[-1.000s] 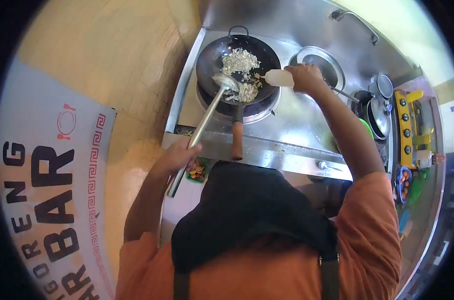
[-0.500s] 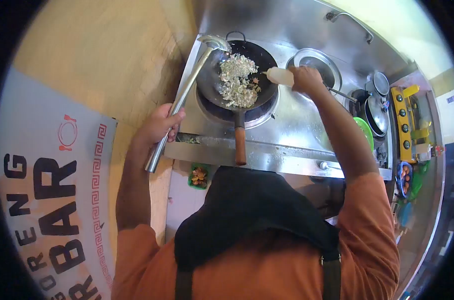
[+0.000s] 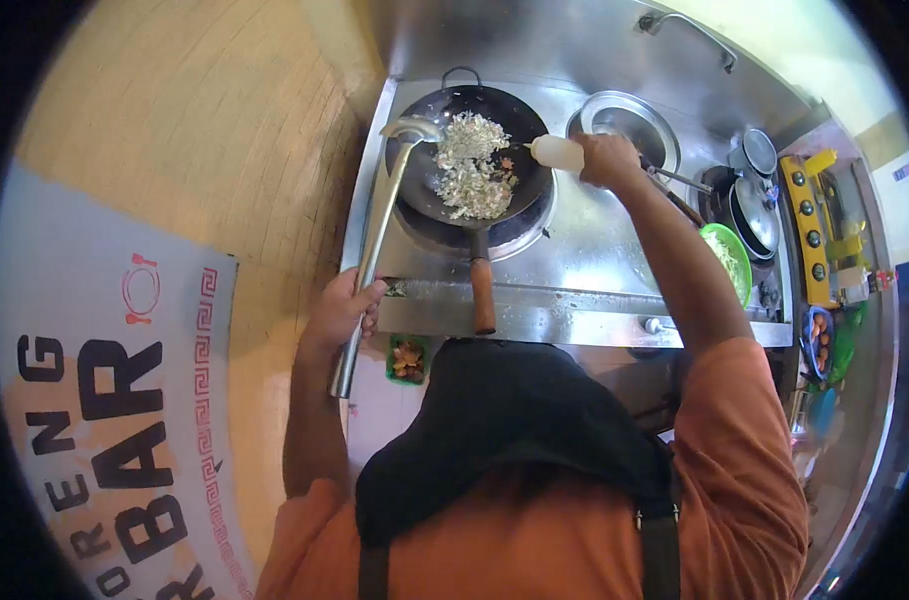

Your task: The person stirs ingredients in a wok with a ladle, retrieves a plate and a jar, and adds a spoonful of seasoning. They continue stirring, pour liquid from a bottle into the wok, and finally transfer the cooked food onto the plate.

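Note:
My left hand (image 3: 343, 312) is closed round the long metal handle of a ladle (image 3: 383, 220), whose bowl end lies over the left rim of the wok. In the dark wok (image 3: 523, 120), which sits on the burner with its wooden handle towards me, is a pile of chopped rice-like food (image 3: 475, 165) with a few reddish bits at its right side. My right hand (image 3: 609, 162) grips a pale squeeze bottle (image 3: 558, 153), tilted on its side with its nozzle pointing left over the wok's right edge. I cannot make out any liquid coming from it.
Behind my right hand is a round metal basin (image 3: 665, 122). A green bowl of shredded pale food (image 3: 743, 262), lidded pots (image 3: 757, 215) and a yellow burner panel (image 3: 811, 235) stand at the right. A green container (image 3: 407, 360) sits below the counter's front edge. A faucet (image 3: 690, 30) juts from the back wall.
My left hand has moved right and towards me, bringing the ladle handle along; the ladle's bowl is lower at the wok's left rim. My right hand still holds the bottle over the wok.

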